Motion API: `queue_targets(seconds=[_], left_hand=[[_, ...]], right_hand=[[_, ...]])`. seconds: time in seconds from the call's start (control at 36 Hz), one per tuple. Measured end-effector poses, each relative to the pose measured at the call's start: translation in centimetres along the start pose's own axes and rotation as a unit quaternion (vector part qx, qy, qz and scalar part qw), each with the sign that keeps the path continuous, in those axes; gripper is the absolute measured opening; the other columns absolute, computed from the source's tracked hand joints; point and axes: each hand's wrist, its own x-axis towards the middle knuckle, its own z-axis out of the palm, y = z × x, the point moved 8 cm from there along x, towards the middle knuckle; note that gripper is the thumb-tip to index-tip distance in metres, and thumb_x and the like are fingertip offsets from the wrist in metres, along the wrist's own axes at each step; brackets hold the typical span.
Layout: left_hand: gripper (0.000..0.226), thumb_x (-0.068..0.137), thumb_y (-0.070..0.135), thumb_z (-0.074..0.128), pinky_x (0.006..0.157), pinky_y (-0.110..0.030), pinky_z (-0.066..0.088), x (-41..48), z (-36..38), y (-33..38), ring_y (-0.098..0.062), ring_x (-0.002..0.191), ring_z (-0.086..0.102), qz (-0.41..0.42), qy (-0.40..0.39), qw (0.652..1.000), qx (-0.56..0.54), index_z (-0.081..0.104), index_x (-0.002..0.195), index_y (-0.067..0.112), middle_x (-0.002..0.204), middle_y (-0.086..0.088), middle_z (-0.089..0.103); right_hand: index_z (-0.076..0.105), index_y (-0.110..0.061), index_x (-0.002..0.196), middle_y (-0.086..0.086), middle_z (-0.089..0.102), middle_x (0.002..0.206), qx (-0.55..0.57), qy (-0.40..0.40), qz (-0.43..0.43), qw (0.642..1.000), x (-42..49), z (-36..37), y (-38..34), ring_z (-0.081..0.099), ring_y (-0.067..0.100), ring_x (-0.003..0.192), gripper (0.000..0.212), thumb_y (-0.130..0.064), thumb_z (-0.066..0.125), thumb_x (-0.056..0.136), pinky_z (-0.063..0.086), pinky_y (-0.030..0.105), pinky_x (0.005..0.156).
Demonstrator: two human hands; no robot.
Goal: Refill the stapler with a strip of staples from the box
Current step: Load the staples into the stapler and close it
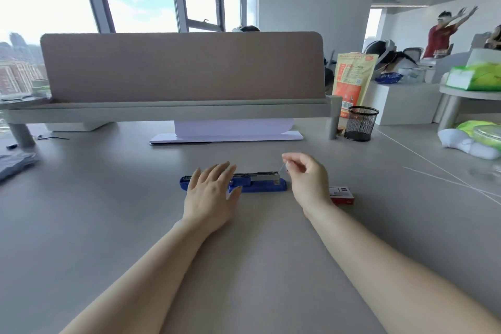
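Both hands (212,192) (306,179) flank the stapler (260,183); desk (244,266) edges lie far.

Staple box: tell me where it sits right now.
In the head view, the red staple box lies on the desk, just right of the right hand and the blue stapler.

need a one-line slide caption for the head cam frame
Left hand steadies the opened blue stapler while the right hand pinches something thin at its tray end; staple box beside.
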Motion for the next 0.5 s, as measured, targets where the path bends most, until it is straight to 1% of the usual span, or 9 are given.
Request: queue_targets(seconds=[0.06,0.11,0.17,0.22,0.28,0.36,0.42,0.44,0.5], left_hand=[[0.058,0.092,0.05,0.036,0.119,-0.039,-0.001,0.4,0.8,-0.3,-0.013,0.144,0.015,-0.008,-0.016,1.0,-0.001,0.021,0.145,0.032,0.156,0.009,0.022],[0.061,0.092,0.053,0.036,0.118,-0.041,-0.006,0.8,0.8,-0.6,-0.013,0.145,0.01,-0.012,-0.006,1.0,0.0,0.016,0.146,0.034,0.158,0.009,0.017],[0.06,0.092,0.053,0.035,0.118,-0.044,-0.009,0.9,0.8,-1.0,-0.013,0.145,0.01,-0.019,-0.003,1.0,0.006,0.016,0.146,0.034,0.157,0.01,0.018],[0.057,0.093,0.052,0.033,0.117,-0.048,-0.009,0.8,1.3,-1.2,-0.013,0.145,0.013,-0.023,-0.028,0.999,0.015,0.019,0.145,0.034,0.155,0.011,0.024],[0.052,0.093,0.051,0.032,0.116,-0.051,-0.009,0.7,1.7,-1.2,-0.013,0.144,0.017,-0.016,-0.043,0.999,0.022,0.025,0.143,0.034,0.151,0.014,0.031],[0.046,0.095,0.047,0.033,0.116,-0.051,-0.005,0.7,1.3,-1.1,-0.014,0.138,0.029,-0.011,-0.027,0.999,0.015,0.033,0.139,0.034,0.144,0.013,0.041],[0.044,0.095,0.044,0.035,0.118,-0.049,-0.001,0.8,1.1,-1.3,-0.018,0.132,0.038,-0.018,-0.016,1.0,0.002,0.037,0.138,0.033,0.138,0.01,0.046],[0.042,0.095,0.042,0.036,0.118,-0.048,0.001,0.8,1.0,-1.4,-0.02,0.129,0.042,-0.021,-0.009,1.0,-0.007,0.04,0.137,0.033,0.136,0.008,0.049],[0.038,0.095,0.041,0.039,0.118,-0.046,0.005,0.9,0.8,-1.6,-0.022,0.123,0.047,-0.023,0.004,0.999,-0.023,0.047,0.132,0.033,0.131,0.006,0.053]], right_hand=[[0.068,-0.017,0.099,-0.001,0.068,0.102,-0.03,0.006,-0.038,0.999,-0.1,-0.1,0.0,0.06,0.014,0.098,0.022,-0.009,0.05,0.089,0.047,0.024,0.087],[0.068,-0.014,0.101,0.001,0.067,0.102,-0.058,0.022,-0.091,0.994,-0.1,-0.1,-0.6,0.057,0.01,0.095,0.022,-0.008,0.05,0.089,0.042,0.01,0.081],[0.068,-0.012,0.101,0.003,0.066,0.1,-0.074,0.027,-0.128,0.989,-0.3,0.3,-1.1,0.055,0.005,0.09,0.022,-0.007,0.05,0.089,0.038,0.003,0.077],[0.067,-0.012,0.102,0.006,0.066,0.101,-0.084,0.019,-0.139,0.987,-0.4,0.8,-1.0,0.054,0.006,0.089,0.022,-0.007,0.051,0.089,0.038,0.002,0.076],[0.067,-0.011,0.105,0.007,0.066,0.104,-0.093,0.011,-0.135,0.986,-0.3,1.0,-0.8,0.055,0.009,0.091,0.024,-0.006,0.049,0.089,0.038,0.006,0.076],[0.065,-0.01,0.108,0.007,0.064,0.109,-0.096,-0.001,-0.122,0.988,-0.4,1.1,-0.7,0.054,0.011,0.095,0.026,-0.004,0.048,0.089,0.039,0.015,0.083],[0.065,-0.012,0.109,0.007,0.064,0.109,-0.092,-0.016,-0.108,0.99,-0.4,1.2,-0.4,0.056,0.012,0.094,0.026,-0.004,0.049,0.089,0.042,0.02,0.085],[0.065,-0.012,0.109,0.007,0.064,0.108,-0.09,-0.022,-0.102,0.99,-0.4,1.4,-0.3,0.057,0.013,0.092,0.026,-0.005,0.051,0.089,0.043,0.021,0.085],[0.065,-0.013,0.108,0.006,0.064,0.106,-0.085,-0.029,-0.095,0.991,-0.4,1.5,-0.1,0.059,0.012,0.088,0.025,-0.006,0.053,0.088,0.044,0.017,0.081]])
